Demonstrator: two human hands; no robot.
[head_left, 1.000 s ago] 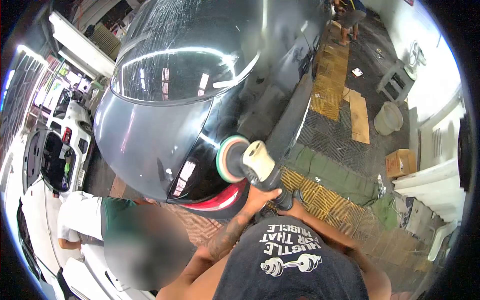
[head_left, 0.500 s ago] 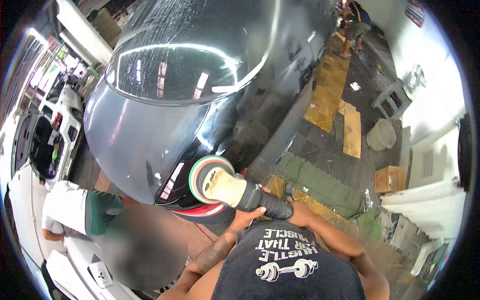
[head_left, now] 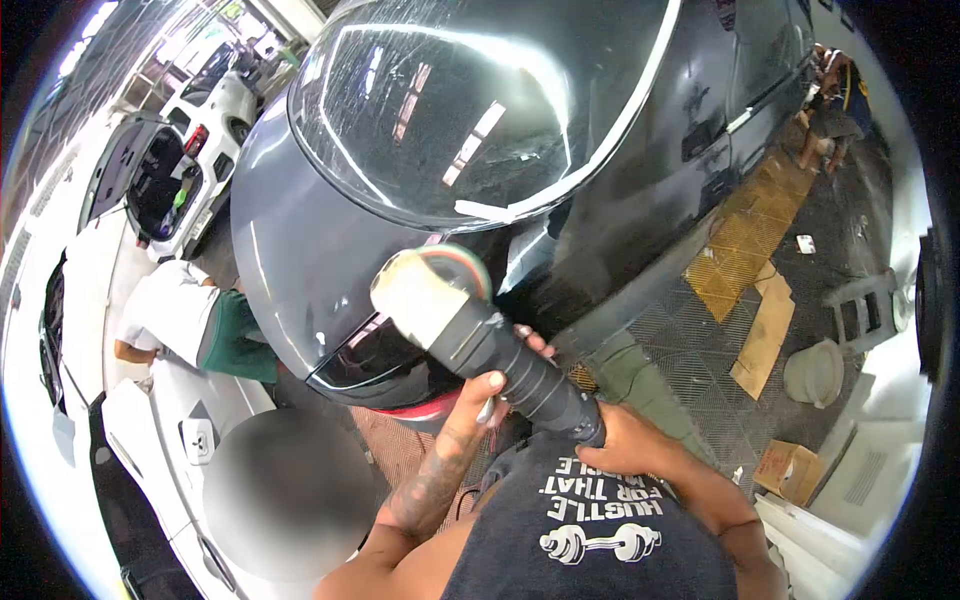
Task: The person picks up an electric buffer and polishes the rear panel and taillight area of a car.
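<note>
A polisher (head_left: 500,355) with a cream head and black body is held across my front, its round green-edged pad (head_left: 460,268) near the rear corner of a dark car (head_left: 300,240). Whether the pad touches the paint I cannot tell. My left hand (head_left: 478,400) is closed round the middle of the tool's body. Round its rear end, close to my shirt, my right hand (head_left: 625,438) is wrapped. Below the pad the car's red tail light (head_left: 415,408) shows in part.
A person in a white shirt (head_left: 165,312) bends over a white car at the left. Another person (head_left: 838,110) is at the far right. On the right floor are a bucket (head_left: 814,374), a cardboard box (head_left: 788,470), a grey stool (head_left: 862,310) and flat cardboard (head_left: 764,335).
The polisher has swung up and left, then come higher and nearer to me, with both hands still on it. My view has turned, so the car and floor items appear shifted right.
</note>
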